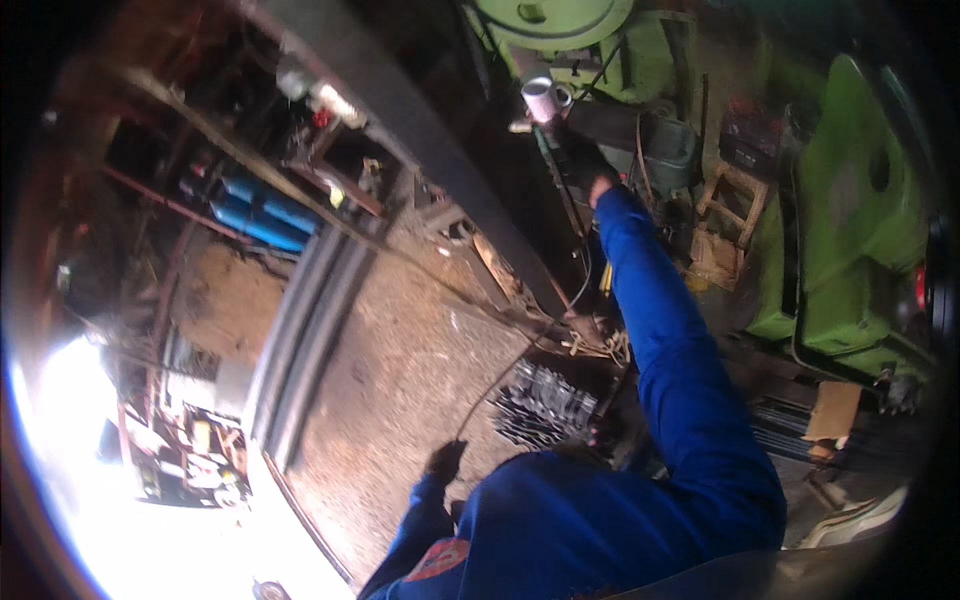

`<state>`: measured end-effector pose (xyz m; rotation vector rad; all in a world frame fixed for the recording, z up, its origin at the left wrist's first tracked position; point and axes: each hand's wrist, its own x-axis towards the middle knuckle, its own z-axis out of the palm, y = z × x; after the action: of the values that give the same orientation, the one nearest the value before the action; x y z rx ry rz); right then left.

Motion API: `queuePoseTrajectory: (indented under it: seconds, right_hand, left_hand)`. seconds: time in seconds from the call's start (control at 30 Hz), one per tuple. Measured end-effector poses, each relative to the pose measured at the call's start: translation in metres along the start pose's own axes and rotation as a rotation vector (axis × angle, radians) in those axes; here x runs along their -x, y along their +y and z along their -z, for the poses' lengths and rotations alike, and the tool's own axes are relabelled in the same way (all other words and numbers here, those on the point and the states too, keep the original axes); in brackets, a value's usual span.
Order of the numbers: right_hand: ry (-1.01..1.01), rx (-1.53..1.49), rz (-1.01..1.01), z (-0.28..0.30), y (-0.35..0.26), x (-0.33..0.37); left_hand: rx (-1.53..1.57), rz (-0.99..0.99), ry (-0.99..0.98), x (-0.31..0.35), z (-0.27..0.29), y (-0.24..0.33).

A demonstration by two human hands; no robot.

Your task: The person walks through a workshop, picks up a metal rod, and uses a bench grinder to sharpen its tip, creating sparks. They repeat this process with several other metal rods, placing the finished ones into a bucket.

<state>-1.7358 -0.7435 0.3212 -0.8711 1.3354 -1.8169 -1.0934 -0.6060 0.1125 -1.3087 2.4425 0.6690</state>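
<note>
While the right hand [582, 150] stretched to a pale cylindrical mug [540, 100] near green metal machinery [575, 35], I couldn't tell its grip | left hand [445, 460] seemed clamped on thin dark cable [487, 393] | reach made, contact unconfirmed

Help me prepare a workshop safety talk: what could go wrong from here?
The pale cup at the right hand could tip or drop; whether the hand holds it is unclear. The thin cord or rod that reaches the left hand might catch on something. And the pile of metal pieces, close to the person in blue, might shift if bumped.
</note>
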Motion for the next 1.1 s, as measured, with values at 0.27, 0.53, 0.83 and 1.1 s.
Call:
queuePoseTrajectory:
  seconds: [0.27, 0.53, 0.83, 1.1]
  right_hand:
    - [-0.123, -0.141, -0.284, 0.049, 0.063, 0.126]
    - [0.089, 0.233, -0.248, 0.102, 0.073, 0.111]
    - [-0.137, 0.405, -0.513, 0.058, 0.104, 0.129]
    - [-0.228, 0.710, -0.501, -0.028, 0.184, 0.171]
  left_hand:
    - [-0.128, -0.193, -0.083, -0.021, -0.010, 0.035]
    - [0.184, 0.215, 0.139, -0.014, 0.036, 0.099]
    - [0.474, 0.460, 0.492, 0.044, 0.005, 0.041]
    - [0.861, 1.134, 0.081, 0.206, -0.205, -0.007]
